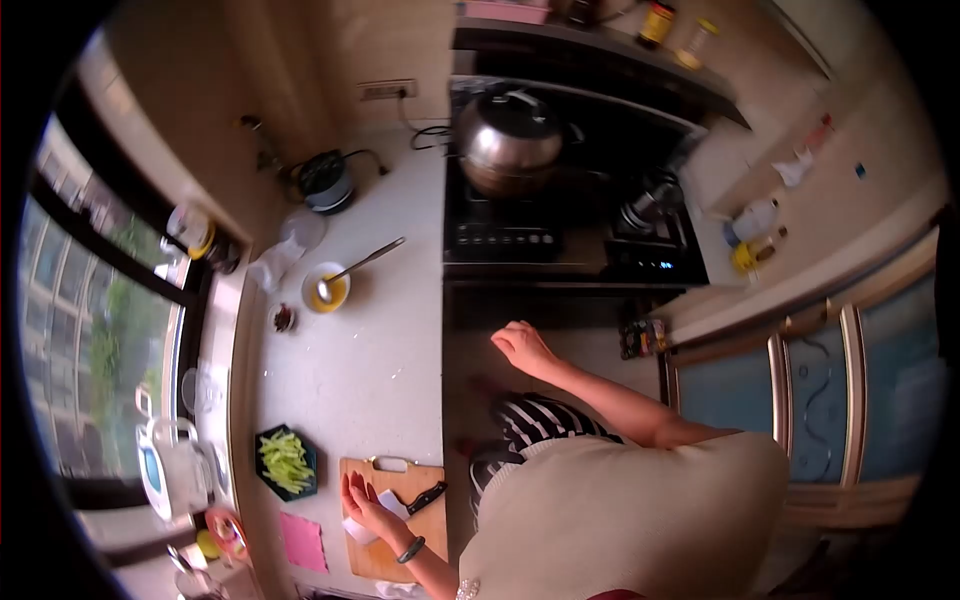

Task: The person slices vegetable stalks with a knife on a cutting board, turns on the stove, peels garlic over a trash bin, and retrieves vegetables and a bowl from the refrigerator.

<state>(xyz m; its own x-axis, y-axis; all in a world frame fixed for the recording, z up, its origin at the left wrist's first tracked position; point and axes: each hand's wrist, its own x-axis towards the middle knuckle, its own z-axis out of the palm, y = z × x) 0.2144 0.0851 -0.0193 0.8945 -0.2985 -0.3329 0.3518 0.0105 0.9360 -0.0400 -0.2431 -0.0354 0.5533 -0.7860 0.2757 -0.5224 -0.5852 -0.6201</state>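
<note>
My left hand (375,510) is above the wooden cutting board (380,565), its fingers slightly curled and nothing visible in them. Partly hidden beneath it on the board lies a knife (427,497) with a black handle and a broad pale blade. My right hand (525,348) hangs in the air in front of the stove, fingers loosely closed, with no object visible in it. Beside the board stands a dark dish of green vegetable strips (287,462). Farther up the counter, a metal spoon (365,262) rests in a white bowl of yellow liquid (337,292).
A lidded steel pot (510,140) stands on the black stove (590,195). A small dish (283,318), a pink cloth (303,542) and a dark appliance (327,182) are on the white counter (400,350). A white kettle (172,470) is by the window.
</note>
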